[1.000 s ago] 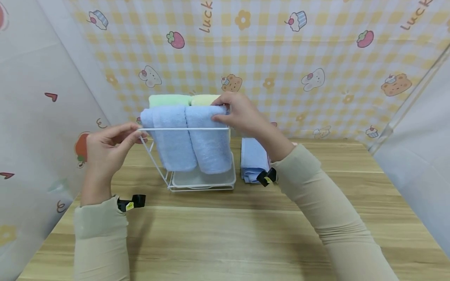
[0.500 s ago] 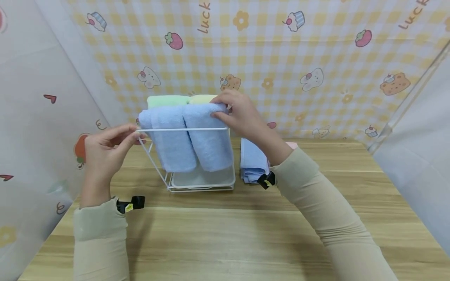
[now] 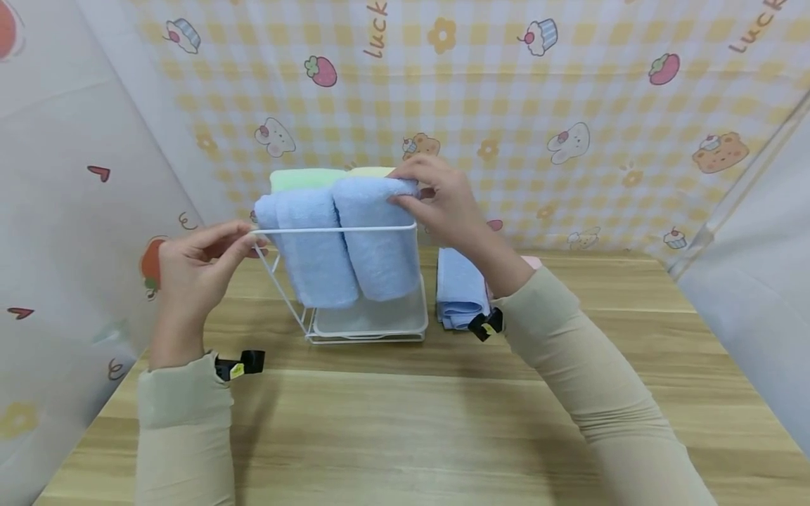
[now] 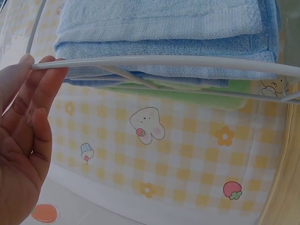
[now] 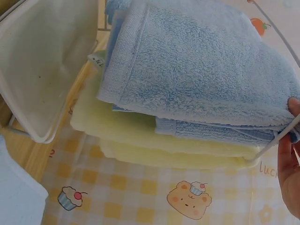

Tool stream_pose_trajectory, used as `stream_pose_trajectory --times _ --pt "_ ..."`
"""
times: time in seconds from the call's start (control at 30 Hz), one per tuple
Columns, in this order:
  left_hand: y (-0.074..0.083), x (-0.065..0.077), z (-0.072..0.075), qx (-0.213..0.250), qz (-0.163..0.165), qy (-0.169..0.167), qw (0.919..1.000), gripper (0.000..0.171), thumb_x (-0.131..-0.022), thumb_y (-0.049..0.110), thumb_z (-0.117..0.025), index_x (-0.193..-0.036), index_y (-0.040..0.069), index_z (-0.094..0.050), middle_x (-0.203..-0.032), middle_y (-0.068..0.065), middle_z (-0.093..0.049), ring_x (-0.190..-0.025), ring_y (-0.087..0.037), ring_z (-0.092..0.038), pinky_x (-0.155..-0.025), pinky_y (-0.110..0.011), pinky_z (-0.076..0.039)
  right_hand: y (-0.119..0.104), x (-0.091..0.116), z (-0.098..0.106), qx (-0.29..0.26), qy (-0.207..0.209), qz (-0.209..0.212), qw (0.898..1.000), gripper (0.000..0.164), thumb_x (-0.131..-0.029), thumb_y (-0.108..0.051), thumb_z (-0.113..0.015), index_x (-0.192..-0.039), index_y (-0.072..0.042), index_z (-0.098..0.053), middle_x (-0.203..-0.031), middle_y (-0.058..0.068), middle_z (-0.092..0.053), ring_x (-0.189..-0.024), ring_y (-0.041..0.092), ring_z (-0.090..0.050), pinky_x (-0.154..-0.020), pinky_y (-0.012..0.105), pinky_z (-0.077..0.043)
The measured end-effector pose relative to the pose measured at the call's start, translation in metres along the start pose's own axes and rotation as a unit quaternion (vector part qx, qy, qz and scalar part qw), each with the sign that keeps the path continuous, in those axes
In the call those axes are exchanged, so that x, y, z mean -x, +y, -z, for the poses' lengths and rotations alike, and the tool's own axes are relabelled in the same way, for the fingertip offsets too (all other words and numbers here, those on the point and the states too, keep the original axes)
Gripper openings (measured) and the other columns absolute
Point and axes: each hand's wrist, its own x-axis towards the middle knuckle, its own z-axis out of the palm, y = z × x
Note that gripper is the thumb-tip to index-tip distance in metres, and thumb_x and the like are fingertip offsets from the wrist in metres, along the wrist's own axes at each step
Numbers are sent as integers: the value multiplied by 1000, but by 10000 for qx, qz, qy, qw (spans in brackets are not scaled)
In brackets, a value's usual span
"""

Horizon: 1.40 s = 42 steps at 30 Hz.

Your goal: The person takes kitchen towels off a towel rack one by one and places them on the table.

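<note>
A white wire rack (image 3: 304, 230) with a white tray (image 3: 342, 323) at its base stands on the table. My left hand (image 3: 193, 281) pinches the rack's upper left corner, thumb and fingertips on the wire in the left wrist view. Two folded light blue towels hang side by side behind the front rail. My right hand (image 3: 446, 204) grips the top right end of the right blue towel (image 3: 380, 246), which sits slightly higher than the left blue towel (image 3: 316, 260). Behind them show a green towel (image 3: 306, 178) and a yellow towel (image 5: 103, 117), partly hidden.
Right of the rack lies a folded blue cloth (image 3: 460, 284), with a bit of pink cloth (image 3: 533, 262) beyond my right forearm. A patterned curtain (image 3: 481, 84) rises behind the wooden table (image 3: 405, 429), and pale sheets (image 3: 69, 232) enclose both sides.
My right hand has risen slightly, lifting the right blue towel so its top and lower edge sit higher. My left hand keeps its hold on the rack corner.
</note>
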Motion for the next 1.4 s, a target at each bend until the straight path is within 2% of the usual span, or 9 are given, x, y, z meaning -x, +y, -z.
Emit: stream_pose_trajectory --times 0.23,0.37,0.7,0.8,0.97,1.1,1.2,1.33,1.4 --pt "1 -1 -1 -51 -103 10 9999 14 -85 -12 -69 -98 -14 -72 -86 16 -74 -70 0 -71 -71 -13 -57 -4 -3 10 -556 166 -234 9980 20 -86 3 -73 -106 7 -71 -112 17 -66 -102 17 -65 -83 27 -61" --pt "1 -1 0 27 -87 28 10000 13 -85 -12 -69 -97 -15 -71 -86 17 -74 -70 0 -71 -70 -12 -56 -5 -2 12 -750 317 -117 9966 20 -86 4 -73 -105 8 -71 -110 17 -66 -100 13 -65 -83 26 -60" --pt "0 1 1 -14 -118 16 9999 12 -85 -14 -68 -96 -15 -72 -84 22 -73 -68 1 -70 -67 -13 -57 -3 1 15 -801 1154 435 9891 20 -85 7 -73 -104 11 -69 -108 20 -66 -97 7 -63 -77 22 -60" --pt "1 0 1 -25 -105 16 9999 12 -85 -14 -69 -96 -15 -72 -84 22 -73 -68 2 -70 -67 -12 -56 -3 2 16 -837 1416 557 9848 20 -84 7 -73 -104 12 -69 -106 16 -67 -98 7 -63 -74 20 -60" --pt "1 0 1 -3 -34 46 10000 12 -84 -13 -69 -96 -15 -72 -85 19 -73 -68 0 -71 -67 -12 -56 -3 4 17 -912 1770 513 9786 20 -84 7 -74 -103 12 -69 -104 2 -68 -97 8 -62 -71 16 -58" --pt "0 0 1 0 -16 76 10000 13 -84 -13 -70 -96 -15 -72 -84 17 -74 -68 1 -71 -66 -11 -55 -4 5 18 -982 1961 522 9743 21 -84 7 -73 -103 14 -68 -101 -10 -65 -95 8 -61 -73 17 -59" --pt "-1 0 1 -11 -72 38 10000 13 -84 -13 -70 -96 -15 -72 -84 18 -73 -68 1 -70 -67 -10 -55 -3 5 19 -1219 2167 534 9671 21 -84 10 -72 -103 18 -66 -99 -15 -64 -93 8 -63 -75 19 -59" --pt "-1 0 1 -17 -108 7 9999 13 -84 -12 -70 -97 -14 -72 -84 19 -73 -68 0 -71 -65 -11 -55 -3 4 23 -1418 2454 453 9579 19 -83 13 -71 -101 19 -65 -97 -12 -65 -90 9 -65 -76 20 -60" --pt "-1 0 1 -44 -98 15 9999 13 -84 -12 -70 -97 -14 -72 -84 20 -73 -68 -1 -71 -64 -11 -55 -3 5 25 -1460 2610 334 9537 17 -83 12 -71 -99 16 -68 -96 -11 -66 -90 10 -66 -75 21 -60"
